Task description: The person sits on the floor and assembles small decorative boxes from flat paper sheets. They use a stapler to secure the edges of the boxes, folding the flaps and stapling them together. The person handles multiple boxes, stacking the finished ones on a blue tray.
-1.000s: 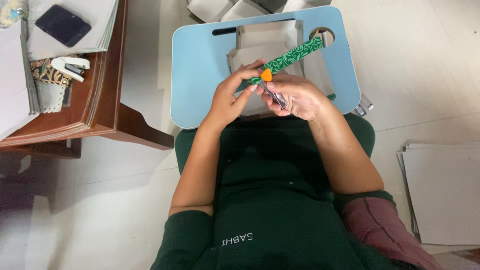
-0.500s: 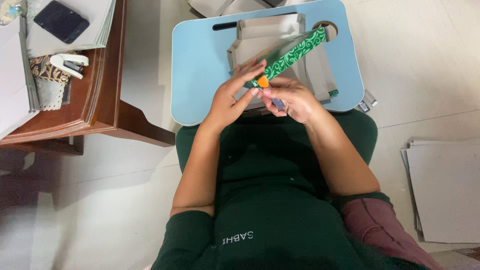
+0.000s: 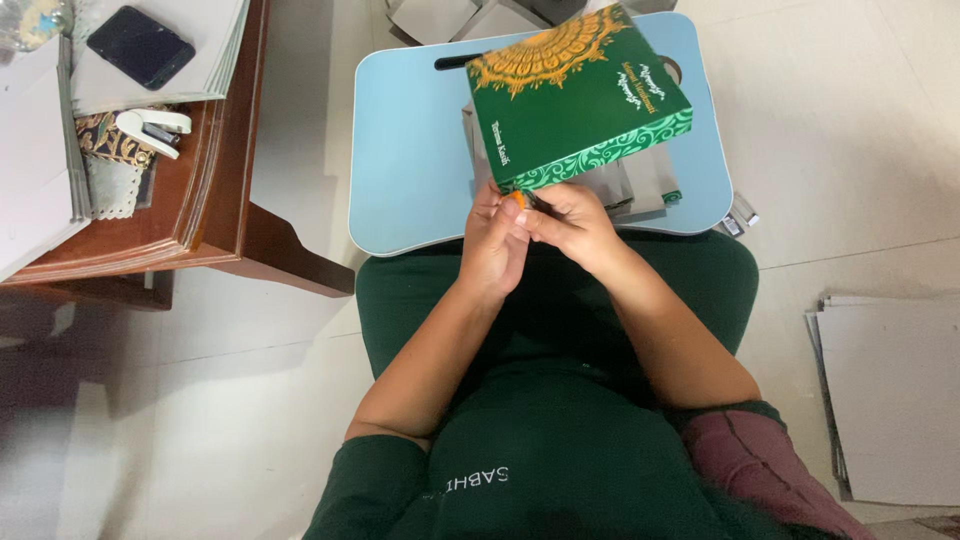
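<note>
A green cardboard box (image 3: 575,95) with a gold ornament on its top face is held up over the light blue lap table (image 3: 410,150). My left hand (image 3: 495,245) grips the box's near lower corner. Beside it, my right hand (image 3: 570,225) pinches a small tool with an orange tip (image 3: 517,199), pressed against the same corner of the box. Both hands touch each other just above my lap. Grey flat cardboard pieces (image 3: 640,185) lie on the lap table under the box.
A wooden table (image 3: 200,200) at the left carries a dark phone (image 3: 140,47) on stacked grey sheets, a white stapler (image 3: 153,128) and patterned cards. A stack of grey boards (image 3: 890,395) lies on the floor at the right. More grey cardboard (image 3: 440,15) lies beyond the lap table.
The box, edge-on before, has swung over so its green top faces up. My left hand has closed onto its near corner, and both hands have drawn slightly toward my body.
</note>
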